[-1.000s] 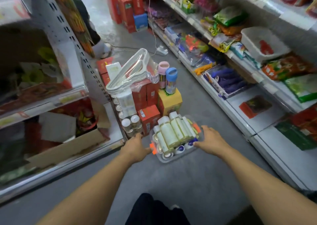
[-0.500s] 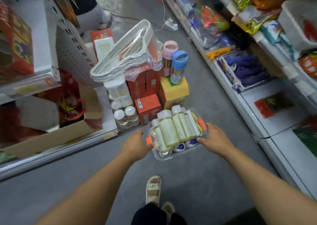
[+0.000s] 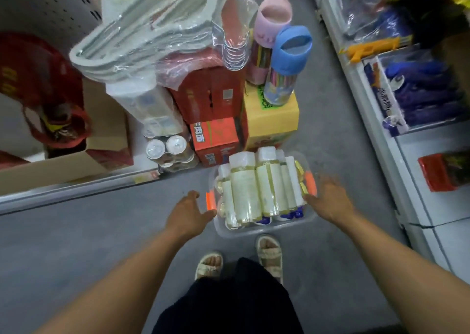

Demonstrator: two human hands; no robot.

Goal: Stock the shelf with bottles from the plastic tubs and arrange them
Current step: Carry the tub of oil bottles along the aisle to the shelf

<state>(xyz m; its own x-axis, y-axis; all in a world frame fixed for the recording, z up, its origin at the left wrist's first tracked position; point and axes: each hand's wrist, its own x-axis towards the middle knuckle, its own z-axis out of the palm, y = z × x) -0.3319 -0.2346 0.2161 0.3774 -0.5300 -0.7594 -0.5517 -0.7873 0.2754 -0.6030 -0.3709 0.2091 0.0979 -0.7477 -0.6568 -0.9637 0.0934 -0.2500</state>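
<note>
A grey floor (image 3: pixel 96 244) runs as a narrow aisle between two white shelf units. Left of the aisle stands a perforated white back panel (image 3: pixel 45 5) over a low shelf edge (image 3: pixel 76 188). Right of the aisle, white shelves (image 3: pixel 437 206) carry packaged goods.

We are in a small shop: a narrow aisle with grey floor (image 3: pixel 101 244) runs between white metal shelves (image 3: pixel 437 206) holding packaged goods, and stacked red cartons (image 3: pixel 211 91), wrapped hangers (image 3: pixel 142 35) and canned drinks (image 3: pixel 165 147) wait on the floor.
</note>
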